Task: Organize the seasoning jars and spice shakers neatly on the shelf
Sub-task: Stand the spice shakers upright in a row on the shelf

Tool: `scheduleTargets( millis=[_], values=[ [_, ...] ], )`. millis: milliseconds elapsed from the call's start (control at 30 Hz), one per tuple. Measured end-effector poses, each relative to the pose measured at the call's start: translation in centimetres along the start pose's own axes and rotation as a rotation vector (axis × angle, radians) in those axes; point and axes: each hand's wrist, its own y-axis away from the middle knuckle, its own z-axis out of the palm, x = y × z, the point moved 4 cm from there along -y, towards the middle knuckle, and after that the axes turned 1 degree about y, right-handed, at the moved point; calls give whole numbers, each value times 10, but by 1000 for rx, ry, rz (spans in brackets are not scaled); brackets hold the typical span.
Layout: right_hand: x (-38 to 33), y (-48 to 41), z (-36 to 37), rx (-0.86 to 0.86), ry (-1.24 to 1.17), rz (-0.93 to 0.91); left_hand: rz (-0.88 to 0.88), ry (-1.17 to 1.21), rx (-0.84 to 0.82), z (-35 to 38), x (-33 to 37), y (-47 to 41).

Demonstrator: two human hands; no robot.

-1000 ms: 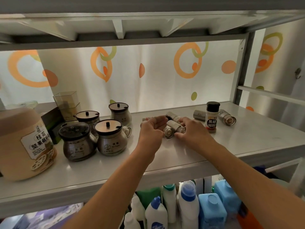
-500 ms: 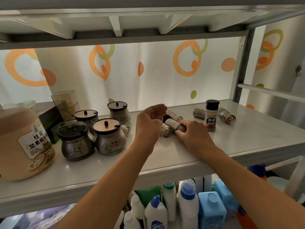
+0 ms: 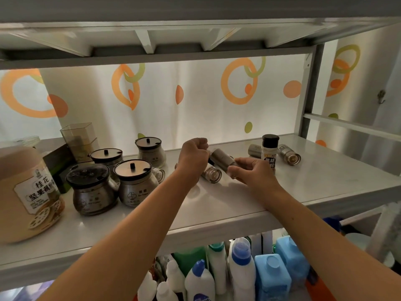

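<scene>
Steel shaker (image 3: 221, 159), head view: a brushed-metal cylinder is held clear of the white shelf (image 3: 238, 203), above its middle, tilted with its dark end up and to the left. The left hand (image 3: 194, 156) has its fingers curled in a closed grip at that dark end. The right hand (image 3: 252, 172) takes the lower end in a pinch grip between thumb and fingertips. Both forearms reach up from the bottom edge of the view.

Directly beneath the held shaker, a second shaker (image 3: 211, 174) lies on its side on the shelf, its clear end facing the camera. To the right stands a black-capped pepper bottle (image 3: 269, 154), upright, partly behind the right hand. A lying shaker (image 3: 289, 154) rests just right of the bottle, and another metal cylinder (image 3: 254, 149) lies just left of it, towards the back.

On the left half of the shelf, four round seasoning jars form a cluster: a dark-lidded jar (image 3: 93, 190) and a brown-lidded jar (image 3: 135, 183) in front, touching or nearly so, with two more jars (image 3: 106, 156) (image 3: 150, 149) behind them. A small shaker (image 3: 159, 173) lies just beside the brown-lidded jar, on its right.

At the far left stands a large tan container (image 3: 26, 192) with a printed label, and behind the jars a clear plastic box (image 3: 79, 137). A translucent curtain (image 3: 195, 94) with orange rings backs the shelf. Cleaning bottles (image 3: 240, 268) with blue, white and green caps fill the level below.
</scene>
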Motion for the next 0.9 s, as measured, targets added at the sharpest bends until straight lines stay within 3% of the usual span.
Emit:
scheduleTargets(
  millis=[100, 400, 733, 900],
  values=[
    [2, -2, 0, -16, -101, 24, -47, -38, -44, 7, 0, -6],
    [4, -6, 0, 10, -63, -54, -86, 16, -123, 17, 8, -10],
    [1, -7, 1, 145, 198, -164, 239, -247, -134, 42, 37, 2],
    [5, -12, -11, 33, 273, -116, 257, -308, -150, 52, 28, 8]
  ],
)
